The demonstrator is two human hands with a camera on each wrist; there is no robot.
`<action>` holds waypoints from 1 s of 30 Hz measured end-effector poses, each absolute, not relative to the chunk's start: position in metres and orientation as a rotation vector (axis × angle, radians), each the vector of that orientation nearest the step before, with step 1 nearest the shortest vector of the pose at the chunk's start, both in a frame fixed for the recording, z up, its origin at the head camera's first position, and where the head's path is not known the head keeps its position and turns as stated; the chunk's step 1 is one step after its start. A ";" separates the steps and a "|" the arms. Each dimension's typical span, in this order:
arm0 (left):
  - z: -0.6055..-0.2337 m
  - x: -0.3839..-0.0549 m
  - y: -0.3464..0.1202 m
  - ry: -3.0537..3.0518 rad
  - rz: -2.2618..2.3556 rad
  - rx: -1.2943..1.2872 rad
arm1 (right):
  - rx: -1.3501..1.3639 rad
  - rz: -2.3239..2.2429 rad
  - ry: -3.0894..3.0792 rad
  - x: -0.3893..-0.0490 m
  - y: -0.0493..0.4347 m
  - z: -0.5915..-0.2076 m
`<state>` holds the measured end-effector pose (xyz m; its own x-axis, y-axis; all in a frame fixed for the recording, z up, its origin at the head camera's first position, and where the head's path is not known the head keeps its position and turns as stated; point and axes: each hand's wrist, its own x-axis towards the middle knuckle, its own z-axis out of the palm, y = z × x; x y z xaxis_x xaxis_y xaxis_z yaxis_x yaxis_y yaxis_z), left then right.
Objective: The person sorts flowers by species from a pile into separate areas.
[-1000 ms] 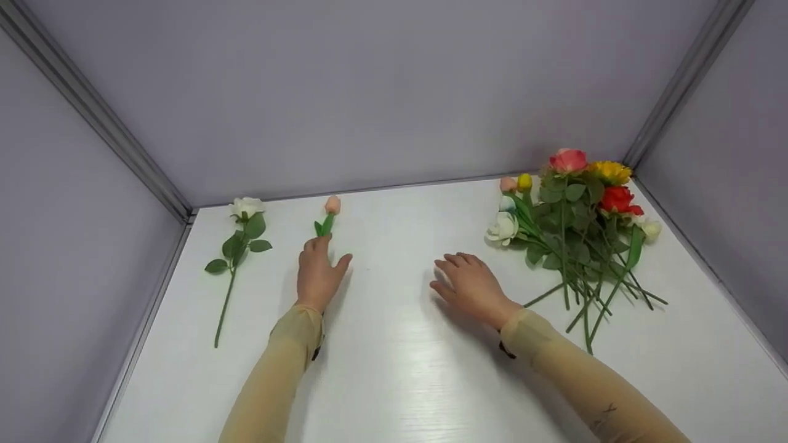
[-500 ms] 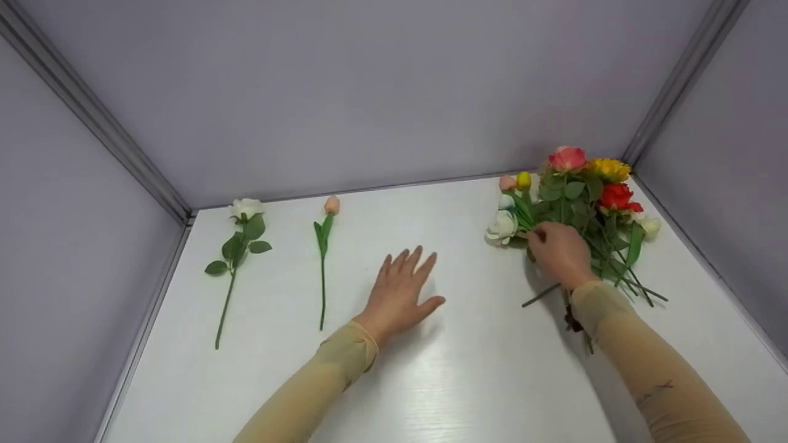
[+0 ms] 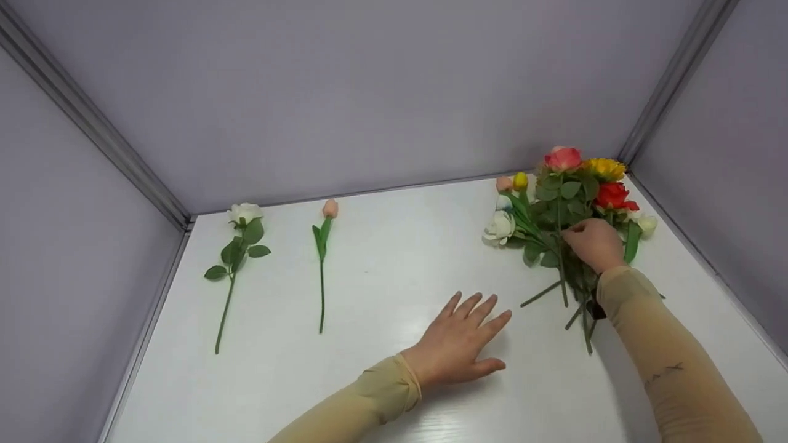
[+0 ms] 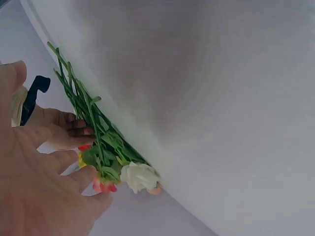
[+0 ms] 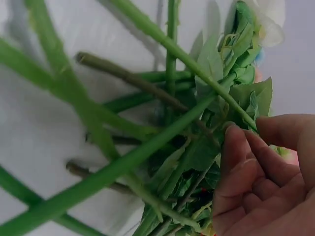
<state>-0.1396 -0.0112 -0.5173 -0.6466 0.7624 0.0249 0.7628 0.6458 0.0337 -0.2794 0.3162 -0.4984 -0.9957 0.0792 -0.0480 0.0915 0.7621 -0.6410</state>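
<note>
My right hand (image 3: 594,243) is at the pile of artificial flowers on the right, thumb and fingertips pinching the green stem (image 5: 197,69) of a pink rose (image 3: 562,159). That rose lies on top of the pile, its stem pointing toward me. Around the hand are a red rose (image 3: 612,195), a yellow flower (image 3: 604,168), a white rose (image 3: 499,227) and a yellow tulip (image 3: 520,181). Leaves and crossing stems partly hide one another. With fingers spread and nothing held, my left hand (image 3: 458,344) hovers palm down over the white table (image 3: 394,258), left of the stem ends.
Further left, a peach tulip (image 3: 330,209) and a white rose with leaves (image 3: 244,214) lie separately, heads toward the back wall (image 3: 369,92). Grey panels enclose the table at the back and both sides, with metal posts (image 3: 677,80) in the corners.
My left hand has left the peach tulip and swung right and toward me. My right hand has reached right into the pile, then shifted over to the pink rose's stem.
</note>
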 end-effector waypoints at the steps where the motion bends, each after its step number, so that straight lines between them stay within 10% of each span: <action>1: -0.519 -0.138 -0.009 -2.839 -0.062 -1.331 | 0.149 -1.085 2.913 -0.281 0.315 -0.498; 30: -0.521 -0.167 0.007 -2.981 -0.618 -1.140 | 0.233 -1.391 2.784 -0.289 0.303 -0.488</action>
